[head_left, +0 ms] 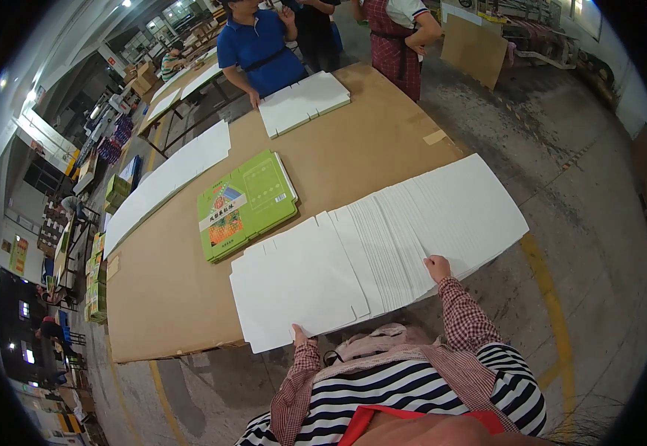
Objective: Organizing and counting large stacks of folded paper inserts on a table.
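Note:
A fanned row of white die-cut cardboard sheets [405,230] lies along the near edge of the table, overlapping from left to right. At its left end a flat white sheet [286,282] sits on top, with small slits along its edges. My left hand [301,337] grips that sheet's near edge, its other fingers mostly hidden. Farther right, my right hand [438,268] is closed at the near edge of the fanned sheets, pinching one. Just beyond the row rests a stack of flat green printed cartons [273,195].
The brown board tabletop [167,297] also bears a long white row of sheets [167,186] on its left side and a white stack [305,102] at the far end. A person in blue [256,48] touches that stack. Someone in a checked apron [398,44] stands beside the far right corner.

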The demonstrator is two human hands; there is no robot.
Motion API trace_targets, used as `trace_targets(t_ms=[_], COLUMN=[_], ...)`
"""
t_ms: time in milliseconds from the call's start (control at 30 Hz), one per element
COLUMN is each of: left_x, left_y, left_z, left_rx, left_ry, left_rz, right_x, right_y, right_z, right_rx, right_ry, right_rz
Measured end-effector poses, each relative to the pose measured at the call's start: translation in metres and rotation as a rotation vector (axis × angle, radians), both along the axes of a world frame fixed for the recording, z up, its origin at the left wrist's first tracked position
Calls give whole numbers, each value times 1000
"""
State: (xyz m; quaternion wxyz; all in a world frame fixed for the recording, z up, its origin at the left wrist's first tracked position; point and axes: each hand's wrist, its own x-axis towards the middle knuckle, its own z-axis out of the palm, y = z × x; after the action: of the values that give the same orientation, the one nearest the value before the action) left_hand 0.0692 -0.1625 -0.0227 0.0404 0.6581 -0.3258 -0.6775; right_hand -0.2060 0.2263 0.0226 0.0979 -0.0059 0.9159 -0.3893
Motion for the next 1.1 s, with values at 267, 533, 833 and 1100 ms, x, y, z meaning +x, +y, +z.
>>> trace_targets(t_ms=[267,533,833,1100], left_x=[-1,-4,-9,0], left_y=[-2,-2,13,1], left_z=[-2,-7,15,-14], left_rx=[47,31,16,81], left_ry=[127,262,128,308], left_rz=[118,195,186,255], right_x=[1,-1,2,0], right_y=[-1,-5,5,-5], right_z=[3,13,1,2], right_rx=[-49,-16,-2,3], right_ry=[39,-34,9,-6], right_rz=[15,23,27,10])
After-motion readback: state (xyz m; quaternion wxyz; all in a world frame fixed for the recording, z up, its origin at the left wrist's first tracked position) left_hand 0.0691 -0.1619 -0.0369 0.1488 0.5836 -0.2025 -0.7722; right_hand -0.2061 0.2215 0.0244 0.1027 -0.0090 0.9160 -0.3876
